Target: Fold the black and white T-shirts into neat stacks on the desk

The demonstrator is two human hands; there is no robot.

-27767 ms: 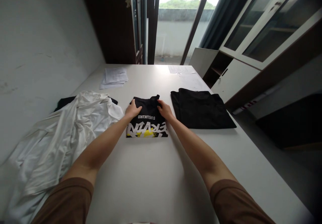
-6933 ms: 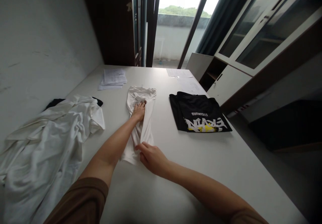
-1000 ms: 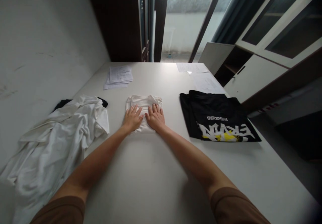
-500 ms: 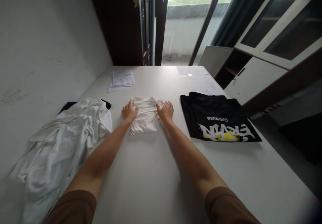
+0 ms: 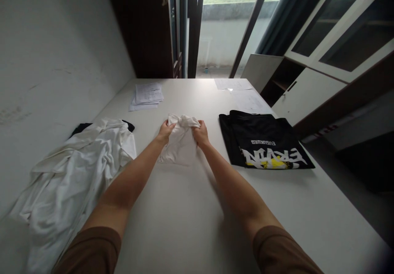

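A white cloth garment [image 5: 179, 144], folded into a small bundle, is in the middle of the table between my hands. My left hand [image 5: 166, 131] is closed on its far left corner, the thumb lying on top. At the far right corner, my right hand [image 5: 201, 133] grips the fabric too. The far edge is bunched and looks slightly raised, while the near edge rests on the tabletop. What kind of garment it is cannot be made out.
On the left lies a loose heap of white clothes [image 5: 83, 171] with some black fabric [image 5: 80, 129] behind it. Folded black garments [image 5: 261, 138] with white and yellow lettering lie on the right. Paper sheets [image 5: 148, 93] sit at the table's [image 5: 181, 224] far left, more papers [image 5: 246, 97] far right.
Both hands have gone from lying spread on the bundle's sides to gripping its far corners. The far edge of the white garment is now gathered up and bunched.
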